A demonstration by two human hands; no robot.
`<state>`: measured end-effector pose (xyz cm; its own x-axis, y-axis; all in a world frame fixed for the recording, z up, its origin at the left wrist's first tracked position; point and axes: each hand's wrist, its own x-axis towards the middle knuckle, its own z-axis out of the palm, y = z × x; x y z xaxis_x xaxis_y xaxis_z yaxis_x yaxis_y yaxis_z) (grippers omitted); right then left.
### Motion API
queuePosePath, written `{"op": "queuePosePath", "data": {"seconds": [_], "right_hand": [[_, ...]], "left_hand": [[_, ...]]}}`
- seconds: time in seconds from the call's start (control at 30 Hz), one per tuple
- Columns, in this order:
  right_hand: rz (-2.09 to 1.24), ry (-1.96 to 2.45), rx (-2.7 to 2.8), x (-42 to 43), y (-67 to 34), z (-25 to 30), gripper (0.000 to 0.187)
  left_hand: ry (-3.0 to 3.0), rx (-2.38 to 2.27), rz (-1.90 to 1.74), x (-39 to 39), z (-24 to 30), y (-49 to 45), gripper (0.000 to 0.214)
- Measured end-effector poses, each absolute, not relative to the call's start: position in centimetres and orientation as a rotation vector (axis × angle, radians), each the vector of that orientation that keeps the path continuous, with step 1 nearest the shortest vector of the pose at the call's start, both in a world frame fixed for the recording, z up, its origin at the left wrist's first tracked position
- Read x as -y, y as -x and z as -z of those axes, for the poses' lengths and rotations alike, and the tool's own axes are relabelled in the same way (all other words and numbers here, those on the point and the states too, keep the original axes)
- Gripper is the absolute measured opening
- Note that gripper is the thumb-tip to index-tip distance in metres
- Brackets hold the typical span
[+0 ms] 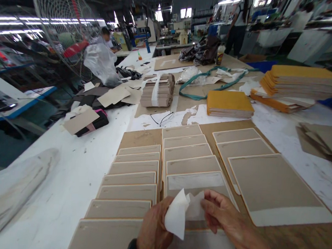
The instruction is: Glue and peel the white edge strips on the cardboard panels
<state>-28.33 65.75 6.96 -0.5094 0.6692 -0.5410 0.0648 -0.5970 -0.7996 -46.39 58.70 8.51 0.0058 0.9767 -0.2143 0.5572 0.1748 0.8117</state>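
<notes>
My left hand (156, 229), with a dark band at its wrist, is closed around a crumpled white paper strip (177, 214). The fingers of my right hand (219, 213) pinch the far edge of a thin, translucent part of white paper (195, 205). Both hands are over the middle column of overlapping grey-beige panels (191, 165), which have pale borders and orange edges. A whitish strip lies across some of these panels. Further columns of like panels stand at the left (129, 192) and the right (279, 183). My hands partly hide the nearest middle panels.
Beyond the panels are a yellow-topped stack (229, 102), a tied bundle of beige pieces (158, 91) and a pair of glasses (161, 119). A larger yellow stack (301, 83) is at the right. A wire-cage fan (60, 20) stands left; a person (238, 26) stands behind.
</notes>
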Motion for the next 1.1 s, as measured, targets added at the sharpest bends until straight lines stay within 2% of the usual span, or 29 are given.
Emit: {"op": "queuePosePath", "data": {"seconds": [0.17, 0.43, 0.53, 0.73, 0.9, 1.1], "right_hand": [[-2.164, 1.189, 1.205, -66.5, 28.7, -7.3, 0.033], [-1.702, 1.411, 1.49, -70.1, 28.1, -5.5, 0.027], [-1.595, 1.417, 1.467, -72.1, 27.9, -4.2, 0.029], [-1.418, 1.501, 1.473, -75.2, 28.0, -2.1, 0.027], [-1.323, 1.589, 1.561, -76.2, 27.3, -1.5, 0.028], [-1.289, 1.654, 1.574, -76.3, 26.6, -1.5, 0.03]], "left_hand": [[-1.552, -1.673, -0.565, -58.8, -8.2, 46.8, 0.015], [-1.571, -1.844, -0.267, -59.5, -9.0, 49.3, 0.01], [-1.554, -1.998, -0.081, -59.7, -10.0, 50.6, 0.02], [-1.558, -2.049, 0.19, -61.1, -11.7, 50.0, 0.024], [-1.682, -1.902, 0.204, -63.3, -9.7, 47.4, 0.055], [-1.818, -1.908, 0.272, -65.1, -6.4, 46.7, 0.07]]}}
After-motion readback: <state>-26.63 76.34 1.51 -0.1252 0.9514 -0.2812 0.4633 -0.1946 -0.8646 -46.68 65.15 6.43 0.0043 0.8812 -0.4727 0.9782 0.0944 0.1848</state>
